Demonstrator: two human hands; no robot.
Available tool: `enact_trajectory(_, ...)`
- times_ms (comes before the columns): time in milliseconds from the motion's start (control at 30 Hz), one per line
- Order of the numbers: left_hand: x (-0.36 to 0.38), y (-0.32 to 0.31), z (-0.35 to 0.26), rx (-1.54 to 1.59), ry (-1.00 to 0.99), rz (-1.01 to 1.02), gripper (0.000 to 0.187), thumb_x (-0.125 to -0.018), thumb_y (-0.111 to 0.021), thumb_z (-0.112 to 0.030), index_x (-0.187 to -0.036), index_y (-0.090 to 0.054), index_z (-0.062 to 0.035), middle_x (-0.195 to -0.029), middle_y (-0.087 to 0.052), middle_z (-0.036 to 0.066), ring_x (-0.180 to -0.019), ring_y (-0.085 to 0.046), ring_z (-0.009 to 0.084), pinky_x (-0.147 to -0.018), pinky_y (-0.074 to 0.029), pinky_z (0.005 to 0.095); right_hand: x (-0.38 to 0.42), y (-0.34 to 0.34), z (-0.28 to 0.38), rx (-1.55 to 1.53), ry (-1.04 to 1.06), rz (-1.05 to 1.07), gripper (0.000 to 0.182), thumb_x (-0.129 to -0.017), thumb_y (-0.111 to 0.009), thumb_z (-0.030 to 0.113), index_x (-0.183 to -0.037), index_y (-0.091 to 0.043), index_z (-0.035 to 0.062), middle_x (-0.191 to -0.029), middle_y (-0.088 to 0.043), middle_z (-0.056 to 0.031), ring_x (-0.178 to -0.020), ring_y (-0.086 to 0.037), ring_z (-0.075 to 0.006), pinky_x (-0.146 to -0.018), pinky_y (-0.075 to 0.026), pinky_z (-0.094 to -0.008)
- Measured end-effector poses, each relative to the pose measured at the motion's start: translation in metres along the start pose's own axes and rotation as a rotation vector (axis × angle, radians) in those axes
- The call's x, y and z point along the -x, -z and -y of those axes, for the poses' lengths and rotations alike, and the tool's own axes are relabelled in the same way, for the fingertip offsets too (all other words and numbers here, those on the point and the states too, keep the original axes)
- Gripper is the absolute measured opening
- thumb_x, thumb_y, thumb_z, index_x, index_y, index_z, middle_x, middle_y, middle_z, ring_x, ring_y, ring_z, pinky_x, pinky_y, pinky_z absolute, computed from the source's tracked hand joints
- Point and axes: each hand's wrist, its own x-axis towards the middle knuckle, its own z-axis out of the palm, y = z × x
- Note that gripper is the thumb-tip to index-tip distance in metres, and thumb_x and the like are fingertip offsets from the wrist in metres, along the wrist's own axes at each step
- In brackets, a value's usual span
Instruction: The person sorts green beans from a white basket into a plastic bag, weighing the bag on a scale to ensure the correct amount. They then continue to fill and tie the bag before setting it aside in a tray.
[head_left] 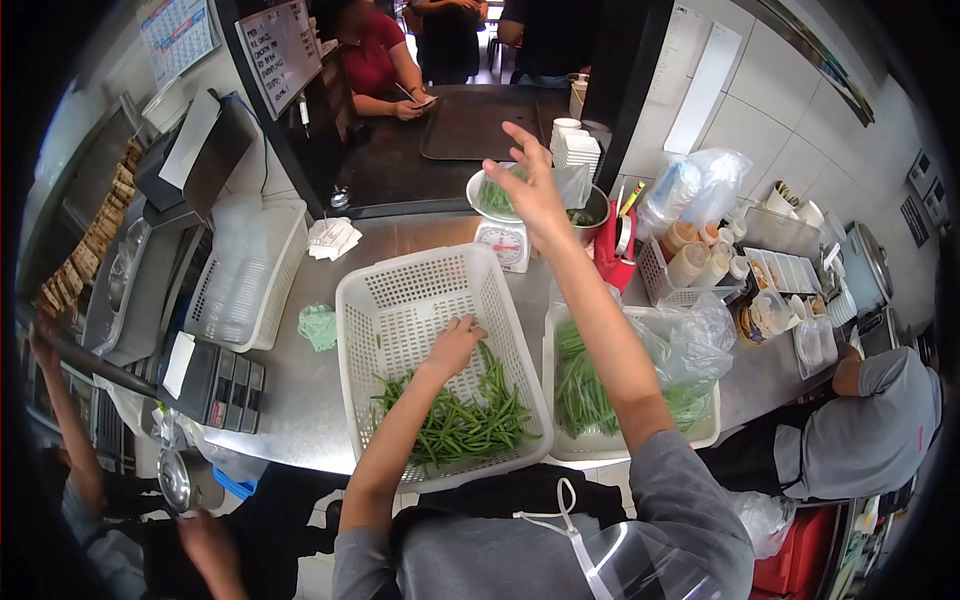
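Grey shirt [480, 560], short sleeves [690, 490]; white, apparently looped cord [578, 548].

From here, I see the camera sits on the head of the worker in a grey cloth shirt [470, 560]. It looks forward and down, near the bare left hand [455, 347] and bare right hand [535, 195], past the shiny grey metal table [303, 390] to a flat dark counter [385, 178].

Over my remote feed I see a pale tiled wall [775, 85] right of the dark hatch frame [636, 80], with 1 whiteboard [278, 58] and 1 calendar [178, 36] on its left. Beyond stands a dark table [385, 168]; on my side, a steel counter [300, 400].
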Motion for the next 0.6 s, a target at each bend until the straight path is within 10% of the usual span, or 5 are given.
enact_trajectory(600, 0.018, 0.016, 0.034, 0.099, -0.011, 0.084, 0.01, -0.076, -0.059, -0.009, -0.086, -0.06, -0.0079, -0.093, -0.055, 0.007, -0.095, -0.055, 0.0263, -0.077, -0.046, 0.0386, 0.032, 0.033, -0.021, 0.071, 0.1, 0.298, 0.025, -0.082, -0.062, 0.017, -0.105, -0.06, 0.0071, -0.105, -0.05, -0.0069, -0.101, -0.052, -0.0191, -0.079, -0.046, -0.0329)
